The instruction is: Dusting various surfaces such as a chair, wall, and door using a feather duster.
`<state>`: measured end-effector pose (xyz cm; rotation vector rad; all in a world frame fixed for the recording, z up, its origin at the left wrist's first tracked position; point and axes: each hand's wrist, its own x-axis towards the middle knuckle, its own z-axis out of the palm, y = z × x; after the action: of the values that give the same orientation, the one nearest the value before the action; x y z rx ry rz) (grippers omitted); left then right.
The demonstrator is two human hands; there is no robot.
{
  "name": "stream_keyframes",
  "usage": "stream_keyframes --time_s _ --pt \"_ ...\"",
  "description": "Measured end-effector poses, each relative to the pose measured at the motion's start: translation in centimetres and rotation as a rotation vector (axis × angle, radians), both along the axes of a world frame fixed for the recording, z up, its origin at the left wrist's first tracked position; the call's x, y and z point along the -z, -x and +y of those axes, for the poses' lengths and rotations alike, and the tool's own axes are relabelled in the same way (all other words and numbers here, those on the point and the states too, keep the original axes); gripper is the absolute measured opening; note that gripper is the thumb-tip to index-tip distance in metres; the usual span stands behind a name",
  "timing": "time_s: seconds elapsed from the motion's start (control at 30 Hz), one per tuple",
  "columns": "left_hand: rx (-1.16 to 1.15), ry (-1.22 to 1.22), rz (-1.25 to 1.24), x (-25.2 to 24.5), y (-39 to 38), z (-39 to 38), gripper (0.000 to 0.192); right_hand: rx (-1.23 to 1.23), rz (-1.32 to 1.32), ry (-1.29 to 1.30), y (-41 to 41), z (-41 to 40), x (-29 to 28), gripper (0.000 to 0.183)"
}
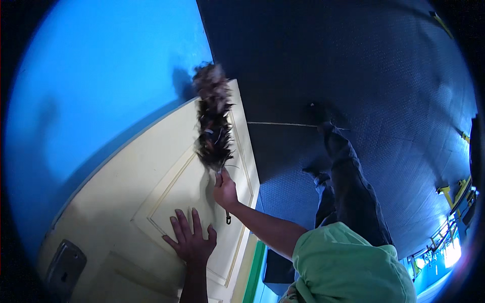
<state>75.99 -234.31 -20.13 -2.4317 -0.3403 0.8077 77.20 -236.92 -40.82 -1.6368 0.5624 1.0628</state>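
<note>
My right hand (226, 190) is closed around the handle of a feather duster (215, 132), and the handle's looped end shows below my fist. Its dark brown feathers lie over the upper part of a cream panelled door (151, 185), and the blurred tip reaches past the door's edge towards the blue wall. With fingers spread, my left hand (192, 238) rests flat against the door and holds nothing. A metal lock plate (66, 267) with a keyhole is on the door at lower left.
A blue wall (113, 57) stands behind the door. Dark textured flooring (288, 68) stretches to the right, crossed by a pale seam (280, 123). My legs in dark trousers (352, 185) are on it. Yellow metal frames (447, 195) stand along the far right.
</note>
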Motion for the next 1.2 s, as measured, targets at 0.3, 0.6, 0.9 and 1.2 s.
stream_keyframes --time_s 0.3,0.6,0.9,1.2 --pt "0.028 0.008 0.059 -0.1 -1.5 0.0 0.060 -0.098 0.129 0.062 -0.4 -1.4 0.5 0.033" --pt "-0.018 0.032 0.085 1.5 -2.9 0.0 0.061 -0.045 0.698 0.053 1.8 -2.3 0.8 0.028" --pt "0.004 0.110 -0.030 1.5 -2.7 0.3 0.073 -0.185 0.262 0.059 6.3 -4.9 0.2 0.036" --pt "0.162 0.180 -0.247 1.6 -0.4 0.6 0.073 -0.079 0.105 -0.032 22.2 -9.6 -1.6 0.024"
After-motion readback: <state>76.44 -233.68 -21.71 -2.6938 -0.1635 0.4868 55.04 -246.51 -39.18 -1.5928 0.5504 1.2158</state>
